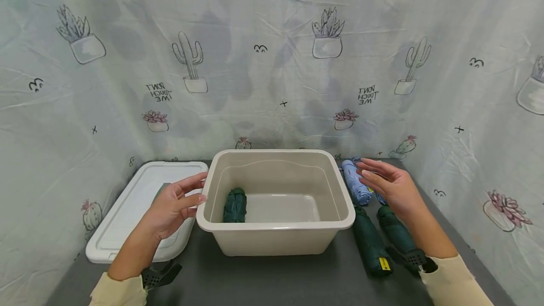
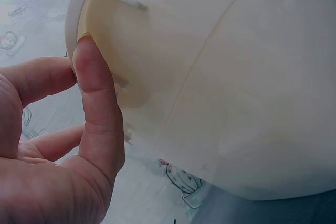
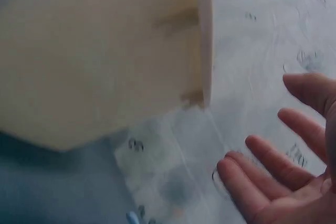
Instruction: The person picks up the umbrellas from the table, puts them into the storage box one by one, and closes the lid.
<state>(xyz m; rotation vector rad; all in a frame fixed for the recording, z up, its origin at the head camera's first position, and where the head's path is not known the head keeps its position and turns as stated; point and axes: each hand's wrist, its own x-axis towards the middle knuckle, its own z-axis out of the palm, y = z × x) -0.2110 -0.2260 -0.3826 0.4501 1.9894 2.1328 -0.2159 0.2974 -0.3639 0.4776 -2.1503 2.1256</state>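
Left hand: the left hand (image 1: 172,207) is near the front-left of the tabletop (image 1: 263,277), thumb and fingers loosely spread and holding nothing; in the left wrist view its thumb (image 2: 97,114) lies just beside the bin's rim, and I cannot tell whether it touches.
Right hand: the right hand (image 1: 388,185) hovers off the bin's right wall, palm turned toward it, fingers (image 3: 262,161) straight and fanned, apart from the rim.
Bin: the beige plastic bin (image 1: 276,237) stands at the middle of the tabletop, long axis left to right, squarely between the two hands.
Nearer hand: the left, by my reading; the right has a clear gap to close.
Inside the bin: one dark green folded umbrella (image 1: 235,205) lies against the left wall, pointing front to back.
Right edge: two more dark green umbrellas (image 1: 370,242) and a light blue one (image 1: 356,182) lie under and behind the right hand.
Left edge: a white lid (image 1: 136,209) lies flat beneath the left hand.
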